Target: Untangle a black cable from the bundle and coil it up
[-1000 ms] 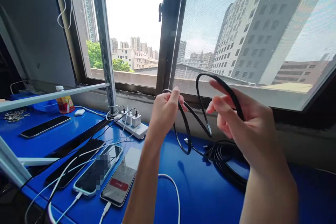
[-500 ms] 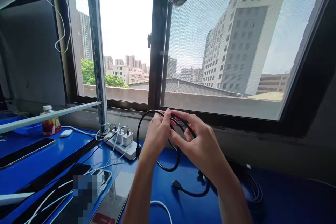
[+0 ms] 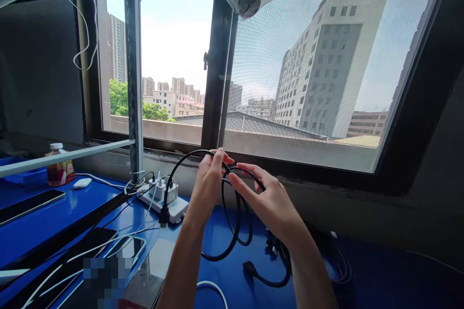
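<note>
A black cable (image 3: pixel 238 217) hangs in loose loops from my hands, above the blue desk. My left hand (image 3: pixel 211 174) pinches the loops between thumb and fingers. One end arches out to the left and hangs down, its black plug (image 3: pixel 164 214) showing a flat metal tip. My right hand (image 3: pixel 266 198) has the cable running between its thumb and forefinger, which are somewhat apart; its other fingers are partly hidden. Under my right hand, another black cable with a moulded plug (image 3: pixel 249 267) lies on the desk (image 3: pixel 232 287).
A white power strip (image 3: pixel 177 208) with chargers stands left of my left arm. Several phones and white cords lie at the left, near a bottle (image 3: pixel 60 169) and a white mouse-like object (image 3: pixel 82 183). A shelf post (image 3: pixel 135 82) rises before the window. Coiled cable (image 3: pixel 344 265) sits right.
My hands have drawn slightly apart, and the loops hang wider and lower. The plug end has swung left, away from my left wrist. The view has shifted slightly.
</note>
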{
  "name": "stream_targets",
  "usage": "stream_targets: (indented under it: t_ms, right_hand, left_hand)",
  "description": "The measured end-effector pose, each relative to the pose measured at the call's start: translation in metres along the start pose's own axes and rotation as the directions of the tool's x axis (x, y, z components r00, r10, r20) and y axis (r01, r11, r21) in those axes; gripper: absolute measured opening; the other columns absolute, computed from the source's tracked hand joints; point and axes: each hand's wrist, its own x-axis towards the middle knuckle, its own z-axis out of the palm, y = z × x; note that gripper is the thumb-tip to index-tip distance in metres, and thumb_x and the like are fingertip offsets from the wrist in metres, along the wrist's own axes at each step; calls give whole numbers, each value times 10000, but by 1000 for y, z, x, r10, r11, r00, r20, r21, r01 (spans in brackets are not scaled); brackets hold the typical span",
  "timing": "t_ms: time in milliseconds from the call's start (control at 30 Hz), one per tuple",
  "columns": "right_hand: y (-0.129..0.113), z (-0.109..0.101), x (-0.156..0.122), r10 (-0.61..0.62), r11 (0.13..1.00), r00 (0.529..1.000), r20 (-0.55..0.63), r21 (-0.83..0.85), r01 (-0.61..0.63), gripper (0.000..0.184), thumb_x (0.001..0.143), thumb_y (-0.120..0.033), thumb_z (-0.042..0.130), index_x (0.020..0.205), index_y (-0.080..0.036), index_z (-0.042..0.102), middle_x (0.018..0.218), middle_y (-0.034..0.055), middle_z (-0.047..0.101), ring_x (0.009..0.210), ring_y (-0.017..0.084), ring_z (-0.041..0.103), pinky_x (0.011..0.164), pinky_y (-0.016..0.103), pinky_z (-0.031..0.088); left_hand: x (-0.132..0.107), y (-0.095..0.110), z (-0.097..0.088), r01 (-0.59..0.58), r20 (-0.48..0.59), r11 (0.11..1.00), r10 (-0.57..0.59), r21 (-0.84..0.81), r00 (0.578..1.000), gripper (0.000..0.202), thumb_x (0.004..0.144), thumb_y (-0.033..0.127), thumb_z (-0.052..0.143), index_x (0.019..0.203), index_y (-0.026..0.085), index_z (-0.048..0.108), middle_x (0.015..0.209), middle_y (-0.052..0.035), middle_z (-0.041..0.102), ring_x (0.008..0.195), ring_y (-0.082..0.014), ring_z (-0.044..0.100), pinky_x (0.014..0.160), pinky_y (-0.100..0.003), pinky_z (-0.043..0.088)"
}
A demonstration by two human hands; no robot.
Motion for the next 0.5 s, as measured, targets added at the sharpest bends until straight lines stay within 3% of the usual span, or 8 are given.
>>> stream_targets:
  t_ms: [100, 167, 267, 367, 433, 500]
  right_hand:
    - [3, -1, 2, 44, 999, 997, -69, 9, -43, 609, 718, -686, 466, 1044, -210, 660, 1078, 88, 614, 963, 249, 555, 755, 340, 439]
    - [4, -3, 3, 60, 998, 997, -55, -22, -61, 586, 727, -690, 447, 967, -213, 687, 977, 72, 631, 924, 235, 557, 740, 318, 424]
    - [7, -5, 4, 161, 975, 980, 113, -173, -140, 605, 762, -708, 363, 702, -195, 680, 593, 18, 521, 654, 175, 520, 607, 276, 373]
    - [10, -3, 5, 268, 931, 921, 281, -320, -173, 657, 791, -702, 303, 476, -182, 553, 442, -23, 295, 452, 112, 342, 498, 262, 274]
    - [11, -1, 4, 266, 928, 910, 319, -341, -152, 601, 782, -663, 394, 460, -181, 557, 452, -16, 344, 453, 113, 360, 492, 262, 274]
    - [13, 3, 3, 223, 938, 939, 262, -320, -134, 407, 721, -557, 573, 558, -190, 642, 582, 9, 518, 569, 149, 485, 545, 264, 334]
  left_hand:
    - [0, 5, -7, -26, -8, 1000, 26, 17, 1000, 303, 842, 296, 386, 624, 205, 576, 816, -68, 656, 866, -202, 594, 756, -292, 437]
    - [1, 7, -12, -30, 9, 1000, 29, 8, 1000, 321, 839, 282, 349, 622, 210, 575, 796, -67, 662, 867, -213, 606, 778, -316, 443]
    - [4, 7, -16, -7, 89, 1000, 7, -2, 996, 324, 825, 277, 316, 624, 213, 562, 731, -64, 659, 811, -216, 623, 782, -343, 455]
    - [6, 6, -15, 17, 133, 1000, -19, 18, 991, 314, 806, 259, 293, 620, 212, 543, 666, -58, 647, 748, -212, 621, 756, -354, 459]
    - [7, 5, -12, 20, 126, 999, -24, 35, 992, 324, 801, 251, 276, 611, 211, 535, 651, -60, 641, 728, -214, 615, 742, -365, 456]
    - [7, 4, -10, 18, 114, 999, -22, 44, 993, 334, 799, 250, 266, 593, 213, 526, 643, -65, 637, 719, -219, 611, 736, -375, 452]
